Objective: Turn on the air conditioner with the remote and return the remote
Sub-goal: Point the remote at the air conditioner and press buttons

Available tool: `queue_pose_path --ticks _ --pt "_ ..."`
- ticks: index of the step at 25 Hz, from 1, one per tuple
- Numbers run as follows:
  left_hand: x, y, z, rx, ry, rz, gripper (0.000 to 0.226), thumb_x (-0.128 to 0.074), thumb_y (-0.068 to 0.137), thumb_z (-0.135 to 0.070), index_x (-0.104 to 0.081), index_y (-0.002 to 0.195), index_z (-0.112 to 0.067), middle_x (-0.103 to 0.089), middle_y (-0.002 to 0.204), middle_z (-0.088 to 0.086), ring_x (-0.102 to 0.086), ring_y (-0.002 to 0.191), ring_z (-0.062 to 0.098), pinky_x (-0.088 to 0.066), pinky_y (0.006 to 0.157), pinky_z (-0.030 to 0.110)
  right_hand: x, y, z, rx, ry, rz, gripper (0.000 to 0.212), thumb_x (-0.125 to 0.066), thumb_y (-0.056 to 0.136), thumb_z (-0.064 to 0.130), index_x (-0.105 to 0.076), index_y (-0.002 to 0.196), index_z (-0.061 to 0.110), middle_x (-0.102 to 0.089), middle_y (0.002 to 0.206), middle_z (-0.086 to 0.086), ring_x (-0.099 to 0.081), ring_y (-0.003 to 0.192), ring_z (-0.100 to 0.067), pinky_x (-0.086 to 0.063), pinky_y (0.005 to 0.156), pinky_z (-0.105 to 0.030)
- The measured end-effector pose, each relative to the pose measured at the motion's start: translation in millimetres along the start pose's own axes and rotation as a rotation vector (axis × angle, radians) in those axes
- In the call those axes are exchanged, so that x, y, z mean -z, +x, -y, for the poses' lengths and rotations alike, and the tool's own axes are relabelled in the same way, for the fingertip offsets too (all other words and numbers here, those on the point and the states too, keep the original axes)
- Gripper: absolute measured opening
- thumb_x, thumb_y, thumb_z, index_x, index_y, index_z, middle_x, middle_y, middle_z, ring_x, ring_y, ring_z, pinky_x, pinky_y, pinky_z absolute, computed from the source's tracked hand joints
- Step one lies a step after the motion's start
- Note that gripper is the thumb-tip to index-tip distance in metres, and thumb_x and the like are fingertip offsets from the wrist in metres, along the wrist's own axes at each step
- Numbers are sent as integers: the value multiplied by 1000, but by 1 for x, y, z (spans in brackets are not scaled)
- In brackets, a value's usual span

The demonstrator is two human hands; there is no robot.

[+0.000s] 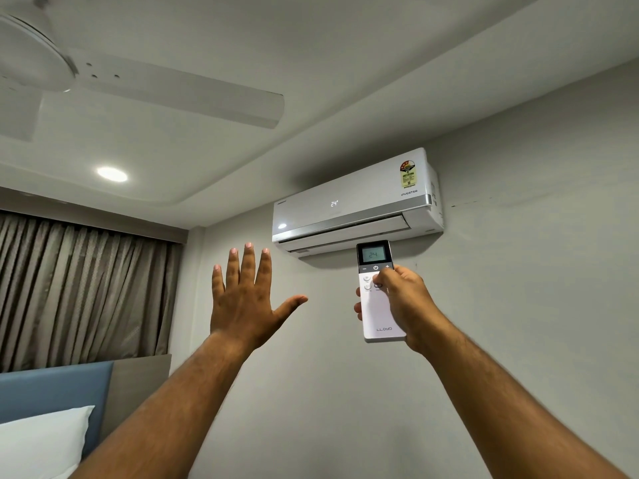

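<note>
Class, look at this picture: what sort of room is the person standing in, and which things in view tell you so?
Most likely a bedroom, perhaps in a hotel. A white pillow lies against a blue padded headboard, pleated curtains cover a window, and a split air conditioner hangs on the wall above.

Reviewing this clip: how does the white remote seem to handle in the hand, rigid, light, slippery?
The remote looks rigid: a straight slab, unbent in the right hand. Probably light, since one hand holds it raised toward the air conditioner. Its smooth glossy casing may be somewhat slippery; fingers wrap behind it.
</note>
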State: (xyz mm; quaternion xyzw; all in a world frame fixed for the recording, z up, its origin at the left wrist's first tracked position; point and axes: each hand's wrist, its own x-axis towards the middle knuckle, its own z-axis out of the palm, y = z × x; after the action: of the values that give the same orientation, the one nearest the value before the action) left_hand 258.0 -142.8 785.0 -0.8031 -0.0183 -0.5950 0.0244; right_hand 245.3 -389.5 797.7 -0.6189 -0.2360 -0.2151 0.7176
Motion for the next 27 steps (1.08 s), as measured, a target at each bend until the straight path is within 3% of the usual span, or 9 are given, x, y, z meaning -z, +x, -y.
queue_pose_path --ticks 27 --pt "-3 -2 17 -8 31 -47 106 -13 72 -88 -9 150 -16 -8 159 17 0 146 38 0 114 57 -16 5 -11 -9 27 -2 14 -47 90 15 -55 100 9 -70 87 -21 -72 54 -29 -57 48 -35"
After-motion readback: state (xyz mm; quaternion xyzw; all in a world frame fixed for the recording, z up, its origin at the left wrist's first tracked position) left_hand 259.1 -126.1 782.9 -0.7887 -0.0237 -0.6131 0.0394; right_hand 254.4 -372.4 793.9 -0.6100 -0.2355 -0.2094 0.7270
